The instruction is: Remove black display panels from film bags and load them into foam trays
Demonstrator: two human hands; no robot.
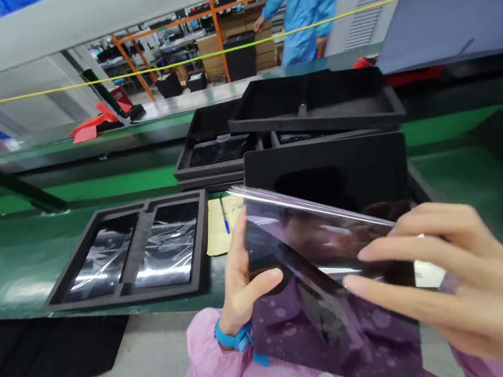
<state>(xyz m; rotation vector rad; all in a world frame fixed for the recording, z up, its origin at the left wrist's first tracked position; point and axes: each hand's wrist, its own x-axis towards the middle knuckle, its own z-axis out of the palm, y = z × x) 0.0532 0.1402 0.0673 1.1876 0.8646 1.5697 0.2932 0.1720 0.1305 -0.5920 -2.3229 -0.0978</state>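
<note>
My left hand grips the left edge of a dark, glossy screen panel, thumb on its face. The panel is tilted in front of my body, with round smudges or reflections on its lower part. A clear protective film covers its upper part, and its far edge stands up from the glass. My right hand lies over the panel's right side, fingertips bent onto the film. A small white piece shows between its fingers; what it belongs to is hidden. Behind the panel stands another black flat screen.
At left, a black foam tray holds two film-covered screens. A blue pen lies on yellow paper. More black trays are stacked at the back of the green bench. A person in blue stands beyond.
</note>
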